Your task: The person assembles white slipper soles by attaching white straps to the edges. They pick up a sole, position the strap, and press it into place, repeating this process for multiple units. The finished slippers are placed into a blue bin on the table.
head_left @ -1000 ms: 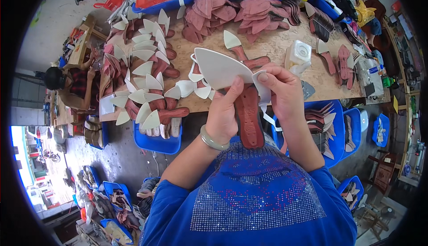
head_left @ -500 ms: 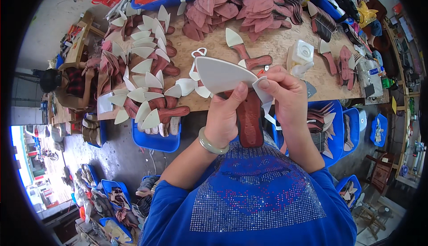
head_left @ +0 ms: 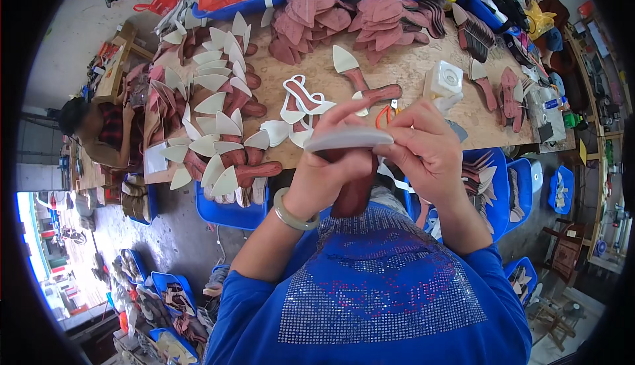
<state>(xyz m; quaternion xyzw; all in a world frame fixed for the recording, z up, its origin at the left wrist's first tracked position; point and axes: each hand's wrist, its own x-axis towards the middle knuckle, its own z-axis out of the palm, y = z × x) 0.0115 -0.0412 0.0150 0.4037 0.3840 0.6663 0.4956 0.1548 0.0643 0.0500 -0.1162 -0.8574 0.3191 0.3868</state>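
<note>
A dark red insole [head_left: 350, 196] with a white pointed toe piece [head_left: 347, 139] is held up in front of my chest. My left hand [head_left: 324, 173] is closed around it from below, thumb under the toe piece. At the toe piece's right edge, my right hand [head_left: 426, 150] pinches with thumb and fingers. A thin white strip [head_left: 397, 178] hangs below that hand, and its upper end is hidden by the fingers. Just beyond the hands lie orange-handled scissors [head_left: 383, 115]. White cut-out outlines [head_left: 301, 94] rest on the table to their left.
Many white-toed insoles [head_left: 213, 82] cover the left of the wooden table [head_left: 281, 67]. Piles of red insole pieces [head_left: 307, 18] lie at the back. A white bottle-like container [head_left: 444, 79] stands right. Blue bins [head_left: 231, 213] sit below the edge. Another person [head_left: 109, 127] works at far left.
The insole has tilted so its toe piece now shows nearly edge-on instead of face-up. My right hand's fingers have moved in against the toe piece's edge.
</note>
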